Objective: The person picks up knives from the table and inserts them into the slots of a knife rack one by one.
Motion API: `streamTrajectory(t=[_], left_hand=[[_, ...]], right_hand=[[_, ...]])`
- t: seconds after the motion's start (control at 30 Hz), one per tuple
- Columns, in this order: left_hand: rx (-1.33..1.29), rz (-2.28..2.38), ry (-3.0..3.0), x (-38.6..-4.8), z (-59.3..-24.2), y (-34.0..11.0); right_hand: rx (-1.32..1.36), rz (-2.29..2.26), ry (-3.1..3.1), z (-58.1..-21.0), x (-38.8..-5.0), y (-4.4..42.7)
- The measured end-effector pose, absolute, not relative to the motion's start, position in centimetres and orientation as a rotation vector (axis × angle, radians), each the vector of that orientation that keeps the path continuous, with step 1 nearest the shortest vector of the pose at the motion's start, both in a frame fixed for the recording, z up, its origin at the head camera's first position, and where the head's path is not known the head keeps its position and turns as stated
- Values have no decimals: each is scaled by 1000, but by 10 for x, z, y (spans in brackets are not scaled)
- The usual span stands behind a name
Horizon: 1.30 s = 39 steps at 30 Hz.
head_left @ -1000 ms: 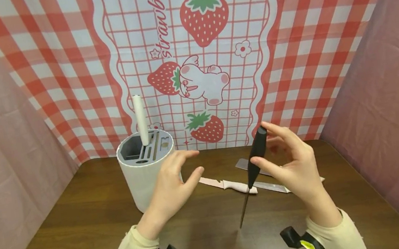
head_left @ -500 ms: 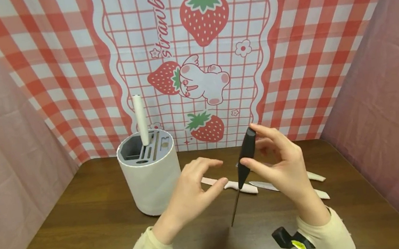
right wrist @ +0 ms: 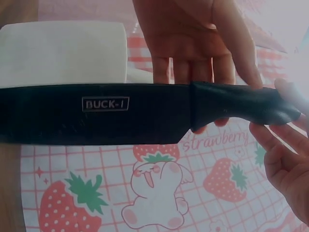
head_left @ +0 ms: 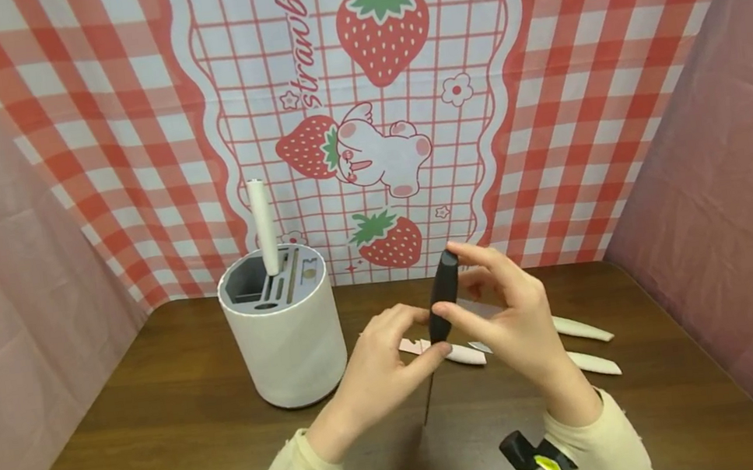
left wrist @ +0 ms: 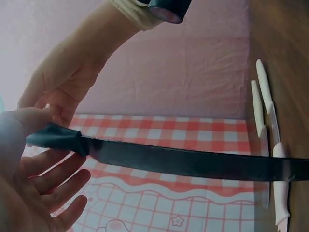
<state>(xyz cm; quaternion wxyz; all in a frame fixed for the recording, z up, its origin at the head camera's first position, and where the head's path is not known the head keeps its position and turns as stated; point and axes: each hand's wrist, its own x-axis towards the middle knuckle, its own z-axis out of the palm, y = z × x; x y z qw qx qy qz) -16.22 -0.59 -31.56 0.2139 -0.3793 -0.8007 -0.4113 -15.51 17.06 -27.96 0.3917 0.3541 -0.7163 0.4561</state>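
Note:
Both my hands meet at a large black kitchen knife [right wrist: 96, 116], held blade down above the table; its blade [head_left: 428, 397] is edge-on in the head view. Near the butt of the black handle [head_left: 444, 289], my right hand [head_left: 510, 320] pinches it between thumb and fingers. My left hand [head_left: 385, 359] has its thumb and fingers about the handle's lower part, close to the blade; in the right wrist view the left hand's fingers pass behind the handle. "BUCK" lettering shows on the blade in the right wrist view.
A white round knife block [head_left: 289, 355] stands left, with slots on top and one white handle [head_left: 263, 225] upright in it. Behind my hands lie a pink-bladed knife [head_left: 467, 355] and two more knives with pale handles [head_left: 581, 328]. A checked strawberry cloth [head_left: 388, 155] hangs behind.
My right hand has carried the black knife leftward. My left hand has moved right, from apart to touching the knife's handle.

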Motion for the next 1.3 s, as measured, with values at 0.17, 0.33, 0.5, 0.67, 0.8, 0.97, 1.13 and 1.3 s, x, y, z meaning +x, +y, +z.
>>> streamTrajectory(t=[0.17,0.33,0.5,0.67,0.8,0.97,1.13,1.3], left_hand=[[-1023,-1190,-2247,-161,-317,-4],[-1009,-1265,-2228,-161,-318,-4],[-1010,-1282,-2192,-160,-320,-4],[-1012,-1284,-2169,-160,-321,-4],[-1012,-1286,-2171,-160,-320,-5],[-1015,-1287,-2181,-160,-320,-5],[-1024,-1311,-2186,-160,-320,-6],[-1022,-1335,-2195,-160,-320,-8]], right_hand=[[913,1174,-1805,-278,-155,168],[915,1176,-1818,-277,-155,167],[909,1165,-1839,-278,-154,167],[900,1135,-1898,-277,-153,168],[881,1124,-1934,-278,-153,168],[877,1108,-1947,-278,-153,169],[870,1099,-1978,-278,-151,169],[869,1114,-2010,-279,-150,170]])
